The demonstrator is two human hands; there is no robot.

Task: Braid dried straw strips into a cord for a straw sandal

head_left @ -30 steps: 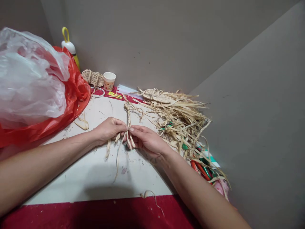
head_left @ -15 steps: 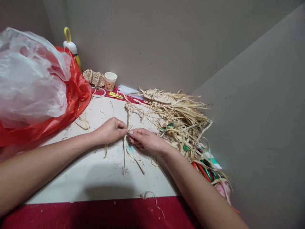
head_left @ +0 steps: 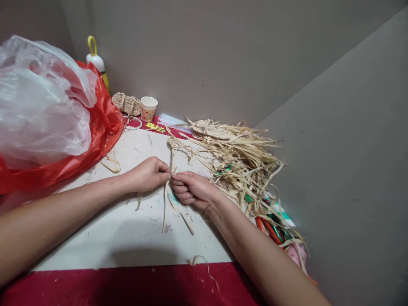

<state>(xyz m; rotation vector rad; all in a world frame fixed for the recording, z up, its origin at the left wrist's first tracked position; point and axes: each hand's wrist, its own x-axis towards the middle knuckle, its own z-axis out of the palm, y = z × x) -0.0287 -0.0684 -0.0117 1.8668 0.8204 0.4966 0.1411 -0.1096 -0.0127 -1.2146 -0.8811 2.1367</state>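
A twisted straw cord (head_left: 172, 156) runs down the white board (head_left: 134, 231) from a loop at its top. My left hand (head_left: 152, 173) is closed, thumb and forefinger pinching the cord from the left. From the right, my right hand (head_left: 193, 189) pinches it at the same spot, fingers curled in and fingertips meeting the left ones. Loose straw ends (head_left: 178, 210) spread below the hands onto the board. The exact crossing of the strands is hidden by the fingertips.
A heap of dry straw (head_left: 248, 157) bears a small woven straw sandal (head_left: 210, 128). Another straw sandal (head_left: 126, 104) stands beside a paper cup (head_left: 148, 109). Plastic bags (head_left: 47, 102) bulge at left, a yellow-and-white bottle (head_left: 96, 63) behind. Grey walls (head_left: 197, 51) close the back and right.
My right hand has turned slightly and its fingers have curled in tighter at the pinch. My left hand stays in place. The loose straw ends have shifted a little.
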